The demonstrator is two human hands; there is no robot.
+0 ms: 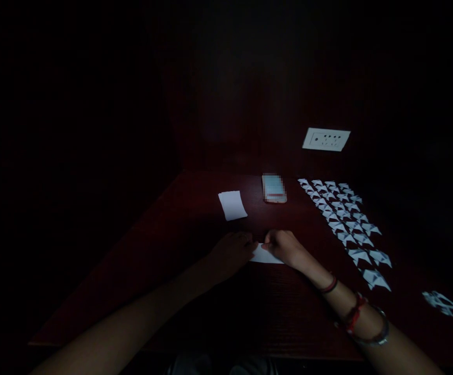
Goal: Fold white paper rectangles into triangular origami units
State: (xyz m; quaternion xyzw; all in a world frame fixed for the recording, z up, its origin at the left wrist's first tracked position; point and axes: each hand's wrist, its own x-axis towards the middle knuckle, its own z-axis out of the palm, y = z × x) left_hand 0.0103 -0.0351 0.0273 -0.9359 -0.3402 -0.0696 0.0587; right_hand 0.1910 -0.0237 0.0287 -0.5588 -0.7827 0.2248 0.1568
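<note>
A narrow white oblong of paper lies on the dark red wooden table, directly between the person's two bare hands, its long side running roughly from one hand to the other. The left hand reaches in from the left, its fingers bent and their tips touching the left end of the oblong; it sits in deep shadow, so I cannot tell whether it pinches the paper or only presses on it. The right hand is curled nearly closed, thumb and bent forefinger together on the paper's far edge towards its right end, gripping it there. Dark and red bands circle the right wrist and forearm.

Beyond the left hand, well apart from the oblong, rests a small stack of white rectangular paper sheets. To the right of that stack lies a pale, blurred-out rectangular object with rounded corners. Further right, well clear of the right hand, pointed white folded-paper pieces stand in slanting rows, with a loose cluster of slim white pieces nearer the person. A white rectangular socket plate is set in the dark wall behind
</note>
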